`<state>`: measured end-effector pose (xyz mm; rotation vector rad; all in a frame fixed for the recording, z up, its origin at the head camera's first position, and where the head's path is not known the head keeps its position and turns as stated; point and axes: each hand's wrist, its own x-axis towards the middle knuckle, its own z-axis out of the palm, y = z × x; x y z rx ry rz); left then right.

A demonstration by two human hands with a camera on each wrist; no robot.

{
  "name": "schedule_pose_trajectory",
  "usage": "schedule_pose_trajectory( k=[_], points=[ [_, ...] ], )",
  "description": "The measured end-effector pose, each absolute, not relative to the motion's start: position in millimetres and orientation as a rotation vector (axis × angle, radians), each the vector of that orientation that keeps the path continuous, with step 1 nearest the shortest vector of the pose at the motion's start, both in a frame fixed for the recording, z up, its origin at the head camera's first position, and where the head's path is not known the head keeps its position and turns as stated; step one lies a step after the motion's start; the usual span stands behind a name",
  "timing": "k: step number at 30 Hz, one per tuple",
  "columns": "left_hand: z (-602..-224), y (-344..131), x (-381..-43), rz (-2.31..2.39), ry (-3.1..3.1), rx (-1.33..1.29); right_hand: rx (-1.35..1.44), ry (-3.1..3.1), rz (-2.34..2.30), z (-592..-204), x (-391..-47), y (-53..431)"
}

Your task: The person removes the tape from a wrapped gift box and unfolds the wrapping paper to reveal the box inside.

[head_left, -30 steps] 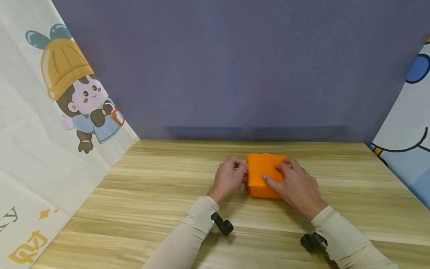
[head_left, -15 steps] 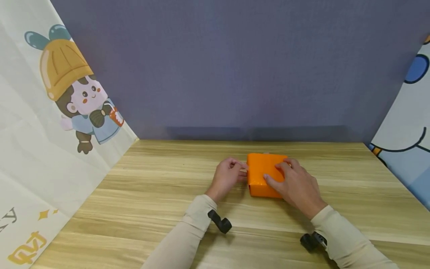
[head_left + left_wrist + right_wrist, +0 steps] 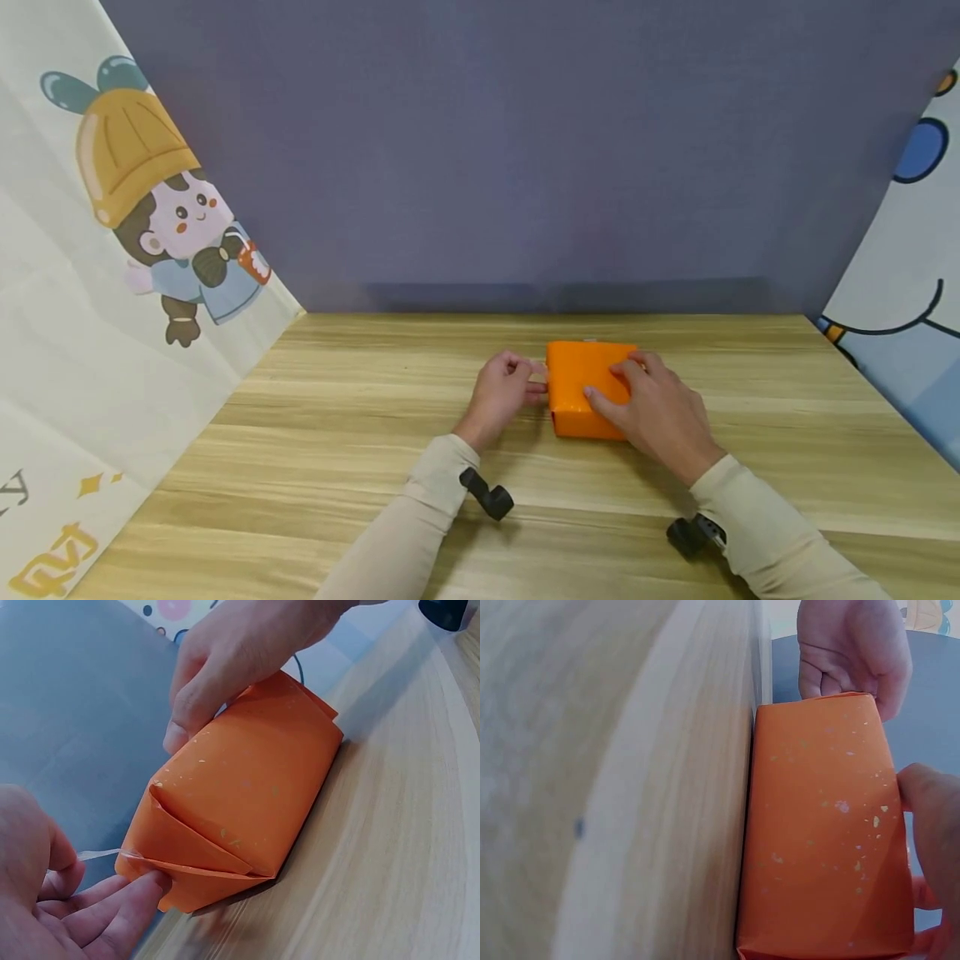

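An orange gift-wrapped box (image 3: pixel 588 379) lies on the table. Its folded end flap (image 3: pixel 199 847) faces my left hand (image 3: pixel 501 390), and specks show on the paper in both wrist views. Thumb and forefinger of that hand pinch a thin strip of clear tape (image 3: pixel 97 853), whose far end meets the flap's edge. The other left fingers (image 3: pixel 142 904) touch the lower part of the flap. My right hand (image 3: pixel 663 412) rests over the right part of the box, thumb and fingertips spread on its top face. Part of the right fingers is hidden.
The wood-grain tabletop (image 3: pixel 337 467) reaches back to a dark grey-blue panel (image 3: pixel 480 150). White sheets with cartoon prints hang at the left (image 3: pixel 112 375) and right sides. Black camera mounts (image 3: pixel 487 493) sit on both wrists.
My left hand has drawn slightly left from the box, its fingers spreading a little along the end. The right hand and the box stay in place; the view shifts slightly.
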<state>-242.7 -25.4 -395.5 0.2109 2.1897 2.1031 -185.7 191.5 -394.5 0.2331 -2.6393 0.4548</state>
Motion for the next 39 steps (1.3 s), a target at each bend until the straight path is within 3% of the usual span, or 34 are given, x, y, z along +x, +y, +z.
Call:
schedule_pose_trajectory(
  k=[20,39],
  points=[
    [-392.2,-48.8,-252.2,1.905,2.458,0.162,0.213,-2.662,0.498,-394.2,-186.1,192.3],
    [-397.5,-79.5,-265.4,0.789,3.016,0.252,0.272,-2.603,0.628,-394.8,-191.1,202.9]
  ],
)
